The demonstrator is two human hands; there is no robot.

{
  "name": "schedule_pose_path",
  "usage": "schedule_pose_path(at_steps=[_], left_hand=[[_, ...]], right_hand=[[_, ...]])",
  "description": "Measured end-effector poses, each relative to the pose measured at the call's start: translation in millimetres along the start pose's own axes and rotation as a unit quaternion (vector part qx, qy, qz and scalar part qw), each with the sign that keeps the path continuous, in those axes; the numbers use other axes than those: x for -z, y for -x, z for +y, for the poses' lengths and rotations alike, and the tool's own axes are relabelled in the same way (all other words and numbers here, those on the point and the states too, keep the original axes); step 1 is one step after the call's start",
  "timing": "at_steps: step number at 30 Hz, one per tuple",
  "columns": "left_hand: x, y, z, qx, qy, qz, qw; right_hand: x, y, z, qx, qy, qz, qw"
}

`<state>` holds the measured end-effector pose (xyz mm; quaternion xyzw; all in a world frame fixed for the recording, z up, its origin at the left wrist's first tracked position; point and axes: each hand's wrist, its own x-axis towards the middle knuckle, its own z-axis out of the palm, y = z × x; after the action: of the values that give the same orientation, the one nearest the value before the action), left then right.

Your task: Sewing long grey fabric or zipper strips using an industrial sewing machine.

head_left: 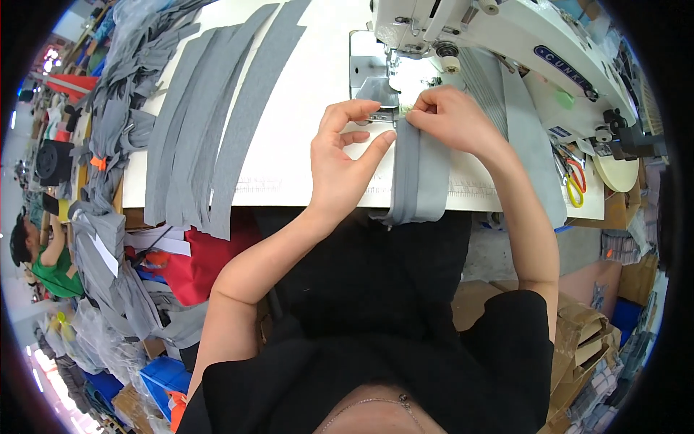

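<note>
In front of the presser foot of a white sewing machine (390,61), a grey fabric strip (432,177) runs toward me and hangs over the table's near edge. A darker grey band (406,173) lies along its left side. My right hand (457,119) is closed in a pinch at the strip's far end, close to the needle area. Left of the strip, my left hand (343,160) is open, thumb and forefinger curved apart. Its thumb tip is near the strip's left edge, and its forefinger reaches the metal guide (379,92) beside the foot.
Several long grey fabric strips (242,108) lie at the table's left, some overhanging the near edge. More grey pieces (486,79) are under the machine arm. Scissors (575,177) with red and yellow handles lie at the right. A person in green (54,275) is far left.
</note>
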<state>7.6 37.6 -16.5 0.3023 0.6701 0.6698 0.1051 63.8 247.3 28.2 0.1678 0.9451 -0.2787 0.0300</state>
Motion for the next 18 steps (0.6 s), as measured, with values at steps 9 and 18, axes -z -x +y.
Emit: schedule_pose_path(at_steps=[9, 18], left_hand=[[9.1, -11.1, 0.0, 0.006, 0.014, -0.016, 1.0], [17.2, -25.4, -4.1, 0.005, 0.008, -0.015, 1.0]], right_hand=[[-27.0, -29.1, 12.7, 0.028, 0.095, 0.182, 0.978], [-48.5, -46.2, 27.5, 0.059, 0.08, 0.307, 0.946]])
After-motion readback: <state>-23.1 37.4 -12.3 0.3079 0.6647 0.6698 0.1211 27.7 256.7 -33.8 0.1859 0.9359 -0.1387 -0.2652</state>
